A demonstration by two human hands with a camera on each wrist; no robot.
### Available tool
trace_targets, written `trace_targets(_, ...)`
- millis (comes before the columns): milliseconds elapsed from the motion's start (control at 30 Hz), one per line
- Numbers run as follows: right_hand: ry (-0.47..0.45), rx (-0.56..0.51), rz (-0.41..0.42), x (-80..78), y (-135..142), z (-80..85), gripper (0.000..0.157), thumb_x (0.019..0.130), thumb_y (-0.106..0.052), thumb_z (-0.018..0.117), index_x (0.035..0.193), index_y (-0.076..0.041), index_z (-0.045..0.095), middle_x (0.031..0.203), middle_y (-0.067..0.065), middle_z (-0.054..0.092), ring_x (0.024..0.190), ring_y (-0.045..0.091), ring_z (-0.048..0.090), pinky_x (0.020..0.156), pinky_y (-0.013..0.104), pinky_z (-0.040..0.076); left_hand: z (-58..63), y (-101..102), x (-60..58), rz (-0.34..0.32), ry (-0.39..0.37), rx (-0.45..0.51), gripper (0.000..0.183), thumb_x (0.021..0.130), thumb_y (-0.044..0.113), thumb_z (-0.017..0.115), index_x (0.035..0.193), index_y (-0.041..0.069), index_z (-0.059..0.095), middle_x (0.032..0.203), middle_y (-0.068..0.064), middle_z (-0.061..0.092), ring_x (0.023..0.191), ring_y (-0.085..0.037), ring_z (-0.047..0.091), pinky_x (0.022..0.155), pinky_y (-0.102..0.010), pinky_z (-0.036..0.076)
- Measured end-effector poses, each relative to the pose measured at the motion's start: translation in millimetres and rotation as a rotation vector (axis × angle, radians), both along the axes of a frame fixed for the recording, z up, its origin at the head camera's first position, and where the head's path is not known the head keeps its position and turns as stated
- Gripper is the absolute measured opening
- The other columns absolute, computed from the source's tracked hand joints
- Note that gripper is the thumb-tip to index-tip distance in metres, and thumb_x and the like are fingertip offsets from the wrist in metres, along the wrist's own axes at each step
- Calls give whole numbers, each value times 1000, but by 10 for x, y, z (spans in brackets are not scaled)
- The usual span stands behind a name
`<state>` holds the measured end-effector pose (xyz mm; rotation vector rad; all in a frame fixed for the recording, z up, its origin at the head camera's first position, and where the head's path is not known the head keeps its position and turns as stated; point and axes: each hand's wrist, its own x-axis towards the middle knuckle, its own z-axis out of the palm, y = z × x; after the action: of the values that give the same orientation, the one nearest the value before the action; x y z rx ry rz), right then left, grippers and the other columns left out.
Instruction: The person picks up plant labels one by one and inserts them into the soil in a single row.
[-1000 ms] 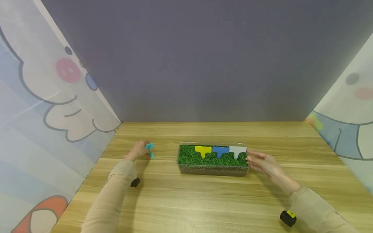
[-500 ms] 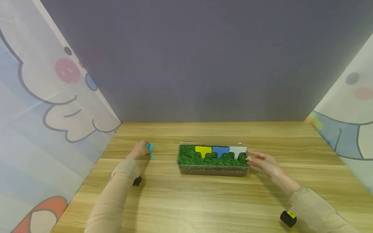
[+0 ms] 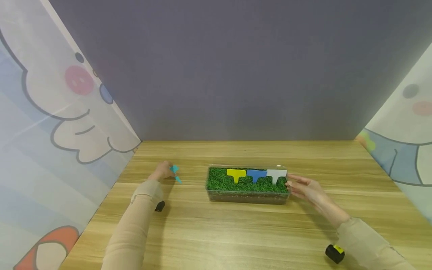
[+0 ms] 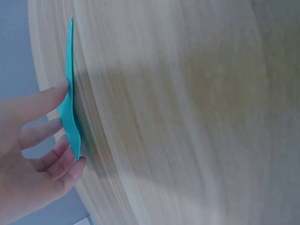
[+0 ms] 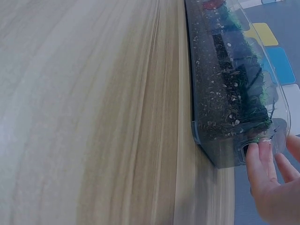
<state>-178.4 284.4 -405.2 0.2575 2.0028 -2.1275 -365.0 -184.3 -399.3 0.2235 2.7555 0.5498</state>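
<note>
Toward the left of the table, my left hand (image 3: 162, 171) pinches a turquoise T-shaped plant label (image 3: 174, 169) between thumb and fingers. In the left wrist view the plant label (image 4: 70, 116) appears nearly edge-on, just over the wood. A clear rectangular planter (image 3: 248, 198) with soil and green grass stands mid-table. Yellow (image 3: 236, 173), blue (image 3: 257, 174) and white plant labels (image 3: 276, 174) stand in a row in its grass, side by side. With mostly straight fingers, my right hand (image 3: 312, 191) touches the planter's right end, near its rim.
Wood-grain table (image 3: 236, 232) runs back to a grey panel (image 3: 243, 75). Cartoon-printed sheets (image 3: 67, 131) flank both sides. A black wrist device (image 3: 335, 254) shows by the right sleeve, another (image 3: 160, 206) by the left.
My left hand and forearm have shifted slightly to the right, and the turquoise plant label's stem has tilted a little. My right hand stays at the planter.
</note>
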Motion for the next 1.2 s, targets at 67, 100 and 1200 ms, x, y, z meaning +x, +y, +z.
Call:
trace_targets(67,3,2,3,2,1,1,62,84,-16,60,133,4,27,106,2,62,89,5,60,83,24,47,-1,-4,-4,5,6,-7,47,76,10,68,112,-14,49,116,-31,46,111,-48,36,92,-55,35)
trace_targets(100,3,2,4,3,1,2,62,84,-16,60,133,4,27,106,2,62,89,5,60,83,24,47,-2,-5,-5,12,7,-8,47,76,10,68,112,-13,50,115,-31,47,110,-47,36,92,-55,35)
trace_targets(1200,-8,21,-3,-16,4,-30,64,85,-17,59,134,5,25,121,13,52,89,4,58,85,26,46,4,-278,52,97,-5,399,38,84,11,59,114,-10,49,108,-24,53,96,-32,52,80,-35,47)
